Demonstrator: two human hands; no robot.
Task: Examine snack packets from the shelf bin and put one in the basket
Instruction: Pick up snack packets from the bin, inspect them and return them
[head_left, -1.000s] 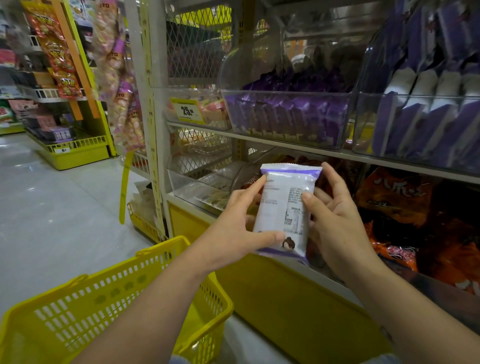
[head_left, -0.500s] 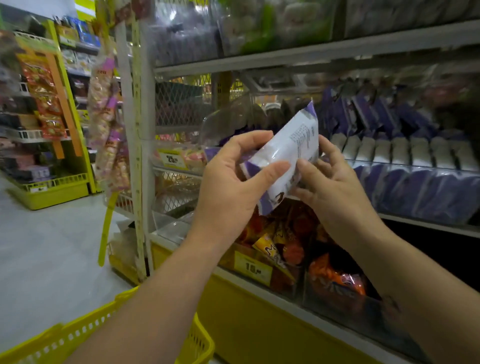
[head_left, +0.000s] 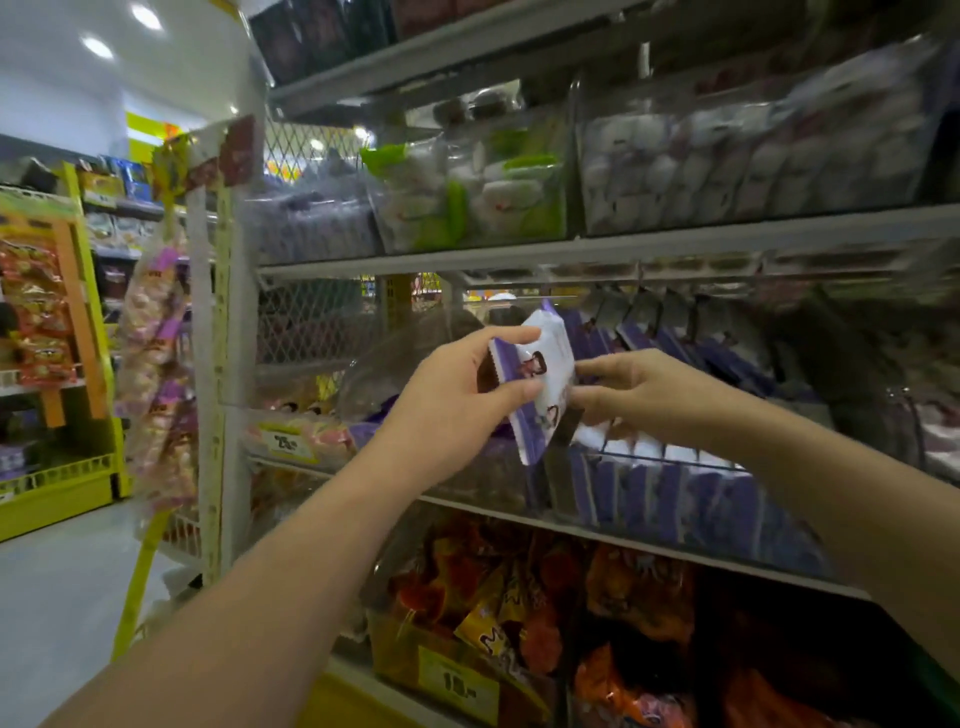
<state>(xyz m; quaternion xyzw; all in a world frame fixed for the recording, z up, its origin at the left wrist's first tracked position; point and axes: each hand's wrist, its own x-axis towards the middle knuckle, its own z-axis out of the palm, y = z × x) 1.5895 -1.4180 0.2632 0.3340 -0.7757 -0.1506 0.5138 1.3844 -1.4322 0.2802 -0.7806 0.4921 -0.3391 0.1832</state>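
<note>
Snack packet (head_left: 537, 382) tilts for inspection, pinched by the left hand (head_left: 447, 410). Right hand (head_left: 641, 397) meets its right edge; grip unclear.

White-and-purple snack packet (head_left: 540, 379) (cartoon print)

The left forearm (head_left: 270, 587) at 7 o'clock and the right forearm (head_left: 831, 478) at 4 o'clock are both bare. The left hand (head_left: 447, 400) and right hand (head_left: 644, 395) are bare too, nails short.

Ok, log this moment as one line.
stage: examining | left hand grips snack packet | right hand pinches its edge | packet held in front of shelf bin
</note>
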